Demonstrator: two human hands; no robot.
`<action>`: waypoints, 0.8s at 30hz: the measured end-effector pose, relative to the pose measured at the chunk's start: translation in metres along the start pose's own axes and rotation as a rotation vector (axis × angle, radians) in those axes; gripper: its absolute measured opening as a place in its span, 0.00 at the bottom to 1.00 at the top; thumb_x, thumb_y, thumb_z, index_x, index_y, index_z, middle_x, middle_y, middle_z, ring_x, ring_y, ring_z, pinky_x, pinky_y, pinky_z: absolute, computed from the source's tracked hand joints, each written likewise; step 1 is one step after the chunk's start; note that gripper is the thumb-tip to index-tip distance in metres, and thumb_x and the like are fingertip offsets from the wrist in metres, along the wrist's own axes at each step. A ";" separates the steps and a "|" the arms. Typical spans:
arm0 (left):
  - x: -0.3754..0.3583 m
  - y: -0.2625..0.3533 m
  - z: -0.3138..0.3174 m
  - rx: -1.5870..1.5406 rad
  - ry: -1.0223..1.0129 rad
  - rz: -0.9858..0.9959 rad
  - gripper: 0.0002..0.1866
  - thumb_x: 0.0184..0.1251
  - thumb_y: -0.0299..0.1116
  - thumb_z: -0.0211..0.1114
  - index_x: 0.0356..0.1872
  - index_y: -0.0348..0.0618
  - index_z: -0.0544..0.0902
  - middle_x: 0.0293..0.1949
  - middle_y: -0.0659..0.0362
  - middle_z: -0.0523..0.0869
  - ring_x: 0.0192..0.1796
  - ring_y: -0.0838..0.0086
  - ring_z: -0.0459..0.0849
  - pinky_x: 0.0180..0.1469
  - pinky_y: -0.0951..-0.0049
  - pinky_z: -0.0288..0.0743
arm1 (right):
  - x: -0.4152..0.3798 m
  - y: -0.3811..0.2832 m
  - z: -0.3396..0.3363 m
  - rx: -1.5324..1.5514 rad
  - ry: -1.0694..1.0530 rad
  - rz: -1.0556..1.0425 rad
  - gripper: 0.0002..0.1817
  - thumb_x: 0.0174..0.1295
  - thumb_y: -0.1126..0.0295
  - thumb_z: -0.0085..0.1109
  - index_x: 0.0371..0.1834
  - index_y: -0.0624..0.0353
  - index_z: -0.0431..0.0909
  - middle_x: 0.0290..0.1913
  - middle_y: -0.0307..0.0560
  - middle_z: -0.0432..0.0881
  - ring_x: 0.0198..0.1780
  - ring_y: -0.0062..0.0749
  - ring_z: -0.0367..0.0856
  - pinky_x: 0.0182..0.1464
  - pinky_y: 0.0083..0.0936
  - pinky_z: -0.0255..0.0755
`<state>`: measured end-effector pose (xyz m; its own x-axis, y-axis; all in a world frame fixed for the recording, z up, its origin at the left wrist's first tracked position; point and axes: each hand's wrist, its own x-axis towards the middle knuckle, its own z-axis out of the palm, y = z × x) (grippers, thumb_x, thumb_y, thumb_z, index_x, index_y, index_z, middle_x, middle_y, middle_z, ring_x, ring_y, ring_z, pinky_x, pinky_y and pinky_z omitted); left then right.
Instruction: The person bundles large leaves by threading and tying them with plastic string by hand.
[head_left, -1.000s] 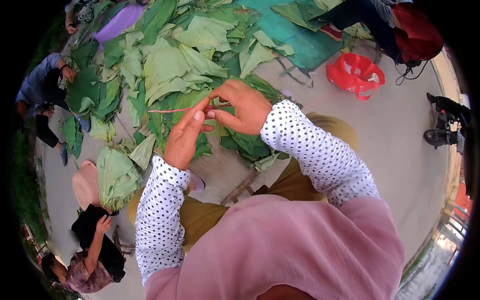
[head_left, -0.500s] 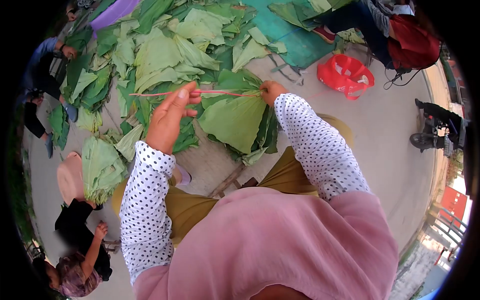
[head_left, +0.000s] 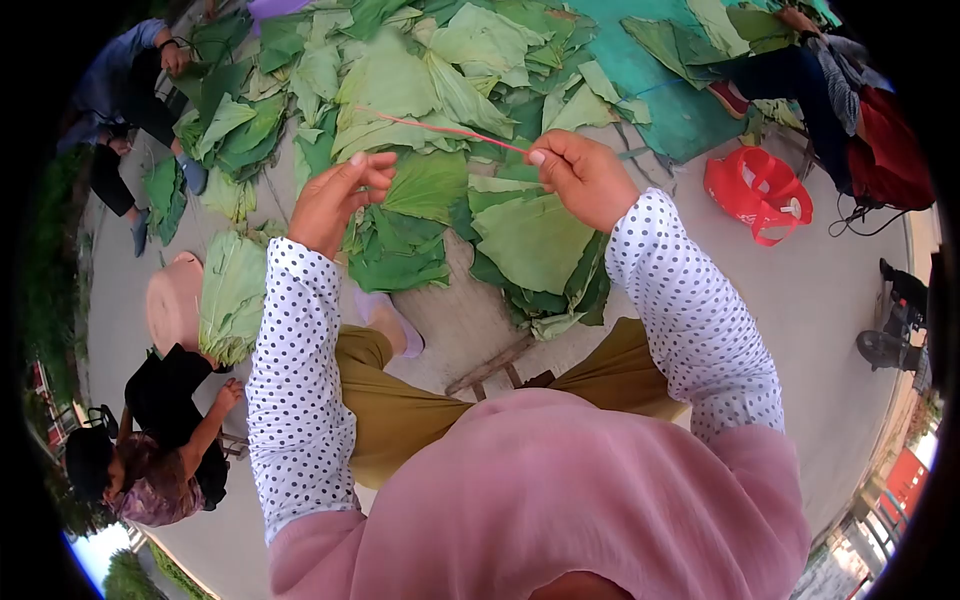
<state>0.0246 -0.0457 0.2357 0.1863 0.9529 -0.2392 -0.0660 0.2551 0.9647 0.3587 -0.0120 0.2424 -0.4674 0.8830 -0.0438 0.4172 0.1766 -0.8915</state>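
A thin pink string (head_left: 450,130) is pinched between the thumb and forefinger of my right hand (head_left: 585,180). Its other end points up and left, free in the air over the leaves. My left hand (head_left: 335,205) is raised on the left with its fingers loosely bent and apart, touching nothing visible. Just below my right hand, a bundle of large green leaves (head_left: 535,245) rests in front of my knees. Darker green leaves (head_left: 400,255) lie near my left hand, beside a wide pile of leaves (head_left: 390,75).
A red bag (head_left: 755,190) sits on the ground at the right. On the left, a pink tub (head_left: 173,300) stands beside another leaf bundle (head_left: 232,295). Other people sit at the left and upper right. A green sheet (head_left: 670,120) lies under some leaves.
My right hand has come away from the leaf bundle and now holds the string above it. The string no longer passes by my left hand's fingers. The view has shifted.
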 end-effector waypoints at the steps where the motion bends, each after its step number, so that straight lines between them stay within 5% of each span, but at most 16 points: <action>1: 0.025 -0.017 -0.015 0.032 0.097 -0.041 0.25 0.79 0.49 0.52 0.45 0.34 0.85 0.61 0.50 0.80 0.58 0.65 0.80 0.59 0.63 0.72 | 0.004 0.002 -0.018 0.006 0.076 0.070 0.09 0.73 0.69 0.53 0.44 0.63 0.79 0.29 0.38 0.76 0.31 0.19 0.74 0.36 0.21 0.72; 3: 0.106 -0.058 -0.007 0.046 0.278 -0.252 0.22 0.75 0.45 0.57 0.61 0.40 0.76 0.59 0.55 0.81 0.56 0.65 0.80 0.56 0.63 0.73 | 0.007 -0.001 -0.068 -0.141 0.172 0.062 0.08 0.72 0.69 0.54 0.43 0.62 0.78 0.28 0.41 0.76 0.30 0.23 0.74 0.35 0.24 0.72; 5: 0.185 -0.166 -0.046 0.313 0.277 -0.538 0.23 0.75 0.40 0.57 0.67 0.46 0.72 0.59 0.53 0.80 0.52 0.65 0.82 0.46 0.58 0.77 | 0.011 0.012 -0.085 -0.338 0.190 -0.154 0.08 0.70 0.67 0.54 0.41 0.61 0.77 0.34 0.55 0.80 0.37 0.54 0.79 0.40 0.41 0.74; 6: 0.178 -0.224 -0.069 0.378 0.383 -0.508 0.20 0.73 0.33 0.53 0.62 0.38 0.75 0.52 0.55 0.85 0.47 0.66 0.83 0.43 0.64 0.78 | 0.011 0.013 -0.073 -0.295 0.101 -0.129 0.09 0.69 0.65 0.54 0.41 0.60 0.76 0.36 0.57 0.79 0.40 0.59 0.79 0.42 0.46 0.74; 11: 0.199 -0.298 -0.069 1.082 0.528 -0.463 0.19 0.73 0.34 0.54 0.60 0.38 0.75 0.51 0.53 0.85 0.46 0.64 0.83 0.44 0.63 0.78 | 0.017 0.013 -0.036 -0.252 -0.142 -0.177 0.09 0.64 0.66 0.55 0.36 0.62 0.74 0.35 0.56 0.79 0.36 0.55 0.81 0.38 0.47 0.73; 16: 0.240 -0.299 -0.043 1.180 0.534 -0.470 0.18 0.73 0.35 0.55 0.58 0.37 0.75 0.51 0.50 0.84 0.46 0.62 0.84 0.45 0.62 0.79 | 0.028 0.044 -0.022 -0.319 -0.132 -0.176 0.08 0.56 0.66 0.61 0.33 0.58 0.76 0.31 0.51 0.80 0.35 0.53 0.81 0.35 0.45 0.72; 24: 0.257 -0.296 -0.044 1.153 0.573 -0.431 0.17 0.73 0.37 0.56 0.55 0.37 0.74 0.50 0.46 0.84 0.45 0.59 0.85 0.46 0.60 0.80 | 0.022 0.041 -0.016 -0.360 -0.095 -0.246 0.09 0.57 0.65 0.60 0.33 0.60 0.76 0.31 0.55 0.80 0.34 0.56 0.82 0.35 0.45 0.74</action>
<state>0.0485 0.1306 -0.1166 -0.4654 0.8389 -0.2823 0.7974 0.5358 0.2777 0.3782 0.0221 0.2122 -0.6492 0.7548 0.0939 0.5213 0.5313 -0.6678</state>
